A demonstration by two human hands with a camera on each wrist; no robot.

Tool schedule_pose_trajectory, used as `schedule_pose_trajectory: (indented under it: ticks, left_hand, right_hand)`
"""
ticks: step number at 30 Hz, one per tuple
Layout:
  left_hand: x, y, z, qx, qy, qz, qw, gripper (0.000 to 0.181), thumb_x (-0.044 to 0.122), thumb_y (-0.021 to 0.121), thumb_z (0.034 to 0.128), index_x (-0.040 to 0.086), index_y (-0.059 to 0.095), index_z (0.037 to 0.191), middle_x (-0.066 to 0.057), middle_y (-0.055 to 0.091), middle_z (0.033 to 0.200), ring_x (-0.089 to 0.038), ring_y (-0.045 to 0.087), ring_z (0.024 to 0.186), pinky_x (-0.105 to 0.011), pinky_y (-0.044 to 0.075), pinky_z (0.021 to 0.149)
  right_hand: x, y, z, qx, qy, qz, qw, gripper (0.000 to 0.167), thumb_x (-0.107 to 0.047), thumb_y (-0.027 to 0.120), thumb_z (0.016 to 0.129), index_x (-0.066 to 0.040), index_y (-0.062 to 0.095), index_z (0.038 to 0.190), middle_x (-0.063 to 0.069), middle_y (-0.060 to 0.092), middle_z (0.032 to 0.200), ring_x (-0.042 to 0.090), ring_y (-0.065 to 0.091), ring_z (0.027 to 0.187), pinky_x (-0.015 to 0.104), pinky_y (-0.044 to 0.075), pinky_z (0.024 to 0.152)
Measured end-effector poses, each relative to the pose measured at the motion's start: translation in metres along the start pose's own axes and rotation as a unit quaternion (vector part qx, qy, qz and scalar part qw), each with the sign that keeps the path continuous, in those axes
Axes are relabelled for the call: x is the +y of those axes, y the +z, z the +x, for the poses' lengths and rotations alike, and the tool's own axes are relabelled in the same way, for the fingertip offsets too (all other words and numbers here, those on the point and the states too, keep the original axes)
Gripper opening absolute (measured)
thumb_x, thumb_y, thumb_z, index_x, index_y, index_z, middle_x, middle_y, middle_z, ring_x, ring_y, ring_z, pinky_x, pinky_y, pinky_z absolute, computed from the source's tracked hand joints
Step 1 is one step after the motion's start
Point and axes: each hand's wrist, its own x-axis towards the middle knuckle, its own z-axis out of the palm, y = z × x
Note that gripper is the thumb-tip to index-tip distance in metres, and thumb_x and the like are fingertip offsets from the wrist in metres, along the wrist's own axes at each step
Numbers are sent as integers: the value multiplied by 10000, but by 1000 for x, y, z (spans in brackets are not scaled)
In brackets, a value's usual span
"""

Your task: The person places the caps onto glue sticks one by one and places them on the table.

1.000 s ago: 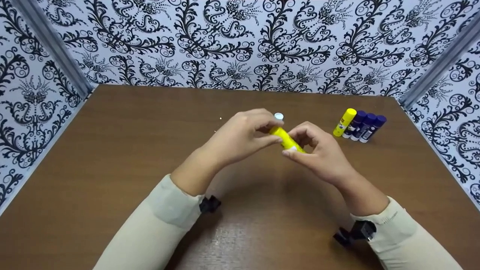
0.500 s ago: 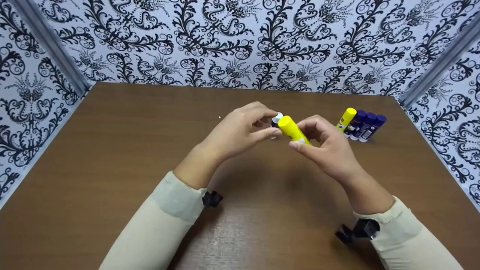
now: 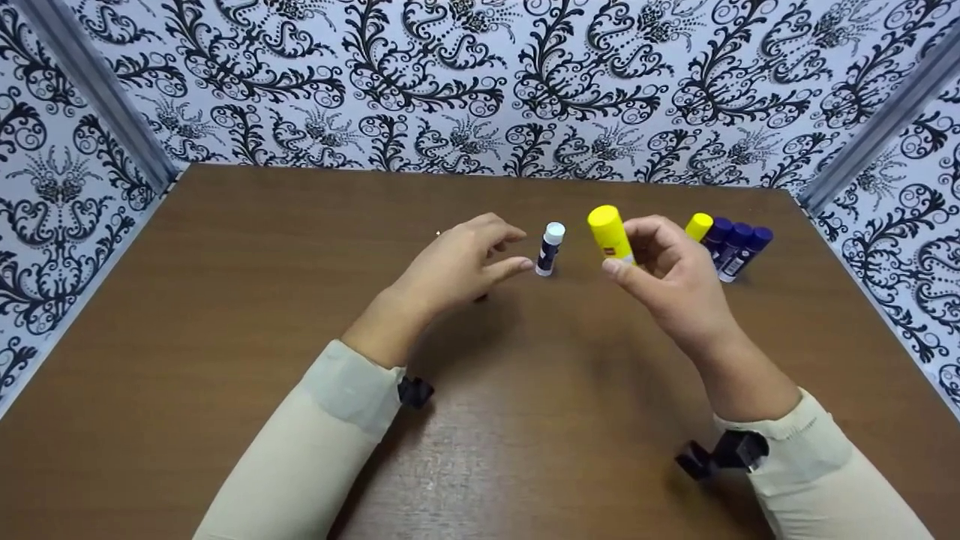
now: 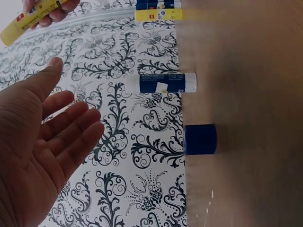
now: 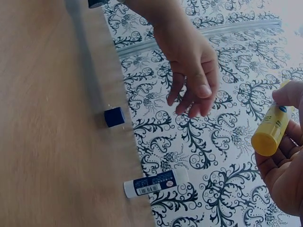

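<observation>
My right hand (image 3: 679, 281) grips a yellow glue stick (image 3: 611, 232) above the table, its capped end tilted up. My left hand (image 3: 450, 266) is held over the table with nothing in it, its fingers loosely extended. Just right of those fingers, apart from them, a white and dark blue glue stick (image 3: 550, 251) stands upright without its cap. A dark blue cap (image 4: 200, 139) sits on the table in the left wrist view; the right wrist view has the same cap (image 5: 114, 117). From the head camera, my left hand hides most of it.
At the right, another yellow glue stick (image 3: 699, 225) stands in a row with several dark blue capped glue sticks (image 3: 742, 247). Small white crumbs (image 4: 208, 205) lie on the brown table (image 3: 247, 300). Patterned walls (image 3: 450, 82) enclose its back and sides.
My left hand has let go of the yellow glue stick and drawn back left. My right hand has carried that stick right and up, uncovering the standing capless stick.
</observation>
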Motion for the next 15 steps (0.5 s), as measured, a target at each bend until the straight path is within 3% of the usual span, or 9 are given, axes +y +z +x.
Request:
schedule_pose_trajectory:
  ticks: [15]
  left_hand:
    - [-12, 7, 2, -305, -264, 414, 9983, 453, 410, 658, 1022, 126, 655, 1375, -42, 656, 1337, -225, 659, 1199, -391, 546, 1044]
  right_hand:
    - [13, -31, 18, 762, -9, 780, 9940, 225, -25, 728, 928, -76, 650, 1132, 94, 662, 985, 203, 602, 870, 219, 567, 718]
